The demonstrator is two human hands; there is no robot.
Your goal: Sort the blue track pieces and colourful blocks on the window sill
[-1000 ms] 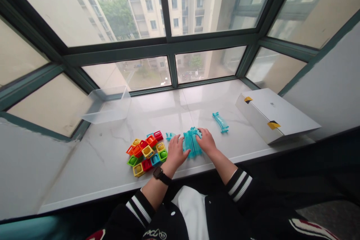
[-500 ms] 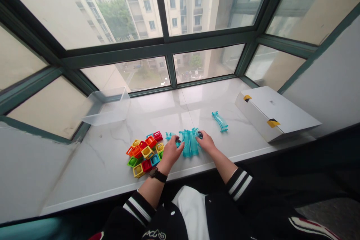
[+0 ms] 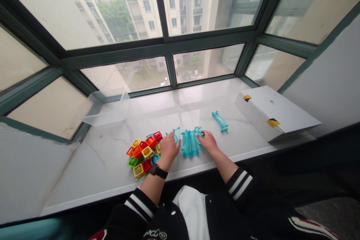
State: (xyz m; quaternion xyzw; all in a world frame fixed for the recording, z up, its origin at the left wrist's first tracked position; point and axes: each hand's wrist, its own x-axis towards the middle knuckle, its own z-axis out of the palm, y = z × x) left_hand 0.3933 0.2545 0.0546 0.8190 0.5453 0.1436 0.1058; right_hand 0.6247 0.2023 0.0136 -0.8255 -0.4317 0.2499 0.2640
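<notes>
Several see-through teal track pieces (image 3: 190,146) lie side by side between my hands near the counter's front edge. My left hand (image 3: 169,149) is closed on a teal track piece (image 3: 177,133), whose curved end shows past the thumb and fingers. At the right side of the row, my right hand (image 3: 208,141) pinches another teal track piece (image 3: 198,130); its fingers partly cover it. A pile of red, orange, yellow, green and blue plastic blocks (image 3: 147,152) with open frames sits just left of my left hand, which hides some of them.
One more teal track piece (image 3: 220,121) lies apart, beyond my right hand. A clear plastic bin (image 3: 108,114) stands at the back left. To the right is a white box (image 3: 278,110) with yellow-black tape. Windows enclose the marble-patterned counter (image 3: 92,172).
My left hand has shifted slightly left and away from the row, and its teal piece now stands out beyond the fingers. My right hand has moved a little to the right.
</notes>
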